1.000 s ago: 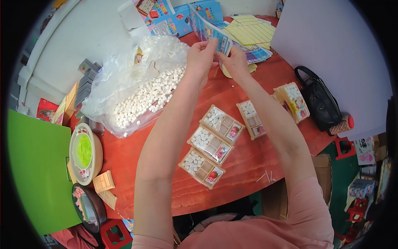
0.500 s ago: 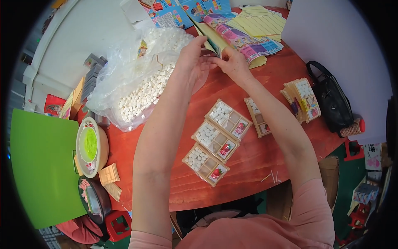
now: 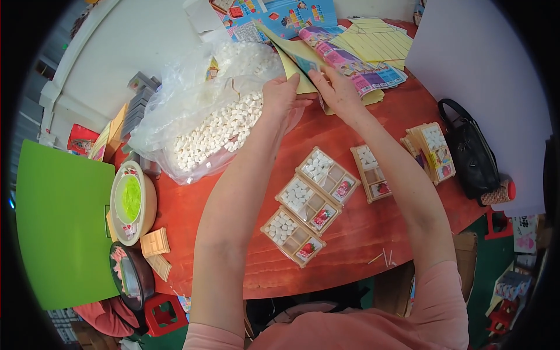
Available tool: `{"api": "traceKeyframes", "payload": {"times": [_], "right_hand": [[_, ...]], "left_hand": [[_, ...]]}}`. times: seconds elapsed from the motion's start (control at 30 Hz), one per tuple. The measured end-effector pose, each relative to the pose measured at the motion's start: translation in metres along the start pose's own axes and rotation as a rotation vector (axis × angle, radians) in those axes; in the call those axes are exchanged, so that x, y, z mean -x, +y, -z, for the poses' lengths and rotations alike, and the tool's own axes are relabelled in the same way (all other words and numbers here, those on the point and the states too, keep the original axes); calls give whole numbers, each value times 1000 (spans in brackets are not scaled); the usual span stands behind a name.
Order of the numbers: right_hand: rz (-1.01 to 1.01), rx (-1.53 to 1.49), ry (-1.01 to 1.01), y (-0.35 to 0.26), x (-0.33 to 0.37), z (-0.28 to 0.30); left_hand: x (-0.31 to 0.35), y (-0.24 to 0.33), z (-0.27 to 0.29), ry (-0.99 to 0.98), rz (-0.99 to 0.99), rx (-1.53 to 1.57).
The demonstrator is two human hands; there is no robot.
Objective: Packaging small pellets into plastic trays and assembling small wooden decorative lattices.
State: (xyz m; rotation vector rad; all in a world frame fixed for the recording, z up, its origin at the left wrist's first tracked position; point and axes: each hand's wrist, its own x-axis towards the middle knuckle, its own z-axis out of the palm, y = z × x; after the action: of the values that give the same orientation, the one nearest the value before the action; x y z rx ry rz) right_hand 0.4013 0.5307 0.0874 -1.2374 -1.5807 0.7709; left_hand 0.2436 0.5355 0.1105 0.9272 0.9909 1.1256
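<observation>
While both forearms stretch up across the round red wooden table point(image 3: 350, 256), the left hand point(image 3: 281, 96) & right hand point(image 3: 333, 93) meet at the far side, each w/ fingers pinched on the edge of a glossy printed sheet, yellow on its back point(image 3: 326, 49), which lifts off the tabletop btwn them; the sheet's lower edge sits right at the fingertips. Just left of the left hand, touching its wrist area, slumps a big clear plastic bag of small white cubes point(image 3: 216, 125). Beyond the sheet lies a pale yellow gridded paper point(image 3: 379, 41), partly under it. Nearer the person, btwn the two forearms, 3 small tan compartment trays w/ white cubes & a red strawberry picture point(image 3: 309, 204) lie in a diagonal row; a 4th similar tray point(image 3: 372, 172) is tucked against the right forearm. Further right, a stack of such trays point(image 3: 431, 149), then a black handbag point(image 3: 472, 151) at the table's rim. Far left: a cream bowl w/ green lid point(image 3: 133, 201) & a green board point(image 3: 58, 227).
</observation>
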Motion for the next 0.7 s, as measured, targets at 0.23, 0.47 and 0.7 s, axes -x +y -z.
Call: {"api": "traceKeyframes", "payload": {"times": [0.23,0.47,0.7], "right_hand": [[163,379,204,29,-26,26],[-396,-185,876,85,-38,148],[157,493,184,57,-4,60]], "left_hand": [[11,8,30,88,26,-165],[22,17,39,126,26,-156],[12,33,6,99,-67,-118]]}}
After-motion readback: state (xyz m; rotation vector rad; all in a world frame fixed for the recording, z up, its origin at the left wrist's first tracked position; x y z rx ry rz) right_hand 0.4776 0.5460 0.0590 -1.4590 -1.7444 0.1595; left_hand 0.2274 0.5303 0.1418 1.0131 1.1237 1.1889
